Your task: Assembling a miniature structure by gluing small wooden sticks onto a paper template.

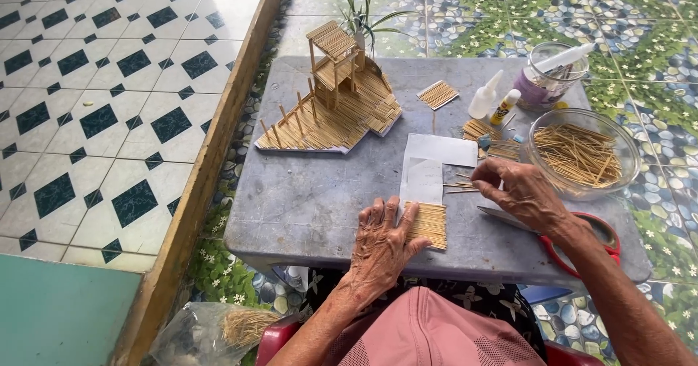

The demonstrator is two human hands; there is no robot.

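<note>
Stick panel [427, 224] lies before model house [334, 93], left of bowl [582, 155].

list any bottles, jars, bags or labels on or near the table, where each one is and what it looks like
Glue bottle: far right part of the table, white, pointed nozzle.
Small tube: right beside it, white with a yellow label band.
Jar: far right corner, clear, purple label, white tool inside.
Plastic bag: on the floor at lower left, clear, holding straw-coloured fibres.
No signs or screens.

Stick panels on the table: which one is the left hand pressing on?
The near-edge panel, flat beside the white paper, under the left hand fingers. The smaller panel lies untouched by the stick house model.
</note>
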